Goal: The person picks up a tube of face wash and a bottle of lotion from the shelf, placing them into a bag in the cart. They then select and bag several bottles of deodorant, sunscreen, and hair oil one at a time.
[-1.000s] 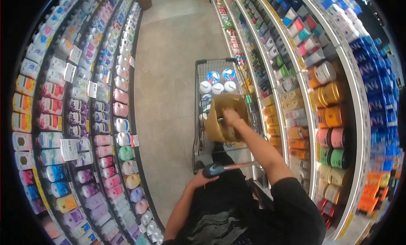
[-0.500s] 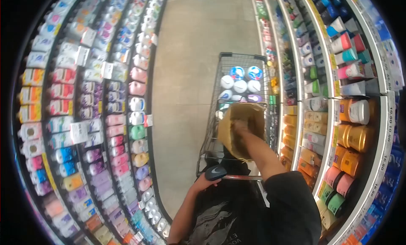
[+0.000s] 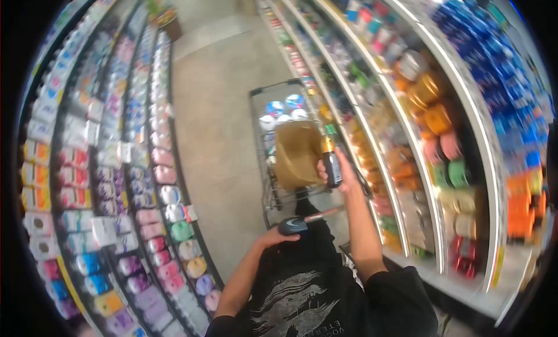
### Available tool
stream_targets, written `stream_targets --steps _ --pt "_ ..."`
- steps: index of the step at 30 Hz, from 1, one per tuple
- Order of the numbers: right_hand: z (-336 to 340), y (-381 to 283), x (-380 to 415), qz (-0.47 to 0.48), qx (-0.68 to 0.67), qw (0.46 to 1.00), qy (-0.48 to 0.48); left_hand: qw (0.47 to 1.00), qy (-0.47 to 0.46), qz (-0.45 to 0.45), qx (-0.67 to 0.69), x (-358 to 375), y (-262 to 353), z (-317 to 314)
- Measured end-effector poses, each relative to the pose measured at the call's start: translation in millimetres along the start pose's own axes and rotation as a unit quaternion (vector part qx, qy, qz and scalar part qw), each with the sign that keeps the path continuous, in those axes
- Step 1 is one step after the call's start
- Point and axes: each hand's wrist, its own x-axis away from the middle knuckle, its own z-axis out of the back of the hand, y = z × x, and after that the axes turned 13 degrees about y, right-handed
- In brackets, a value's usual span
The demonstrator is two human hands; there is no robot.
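Note:
My right hand (image 3: 344, 171) is closed around a dark bottle (image 3: 333, 167) with a pale label and a gold upper part, held upright beside a brown bag (image 3: 297, 154). The bag sits at the near end of a wire shopping cart (image 3: 256, 142) and hides part of its contents. My left hand (image 3: 273, 238) is at the left end of the cart's handle (image 3: 325, 214), its fingers curled. Against those fingers lies a dark, rounded item (image 3: 292, 225) with a light swoosh, covering part of the grip.
White and blue round-topped containers (image 3: 282, 110) stand in the cart's far part. Shelves of bottles (image 3: 165, 174) line the left side. On the right, shelves hold jars (image 3: 436, 119) and blue packs (image 3: 474, 52). Bare floor (image 3: 218, 104) runs along the aisle toward a potted plant (image 3: 168, 23).
My right hand has come out of the bag and now holds the bottle to its right. The view has turned, so the cart appears further left. My left hand stays by the handle.

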Motion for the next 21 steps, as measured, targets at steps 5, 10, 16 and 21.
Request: stream_targets --steps 5,10,16,21 --pt "6 90 92 0.100 0.009 0.962 0.252 0.996 -0.037 0.085 -0.004 0 -21 6" --pt "49 166 110 0.161 -0.062 0.943 0.283 1.000 -0.018 -0.016 0.010 16 -8 -17" --pt "31 178 133 0.182 0.037 0.947 0.261 0.993 -0.113 0.032 -0.006 -1 -30 2" --pt "29 189 126 0.206 0.044 0.896 0.390 0.998 -0.066 0.011 -0.012 6 -32 -12"
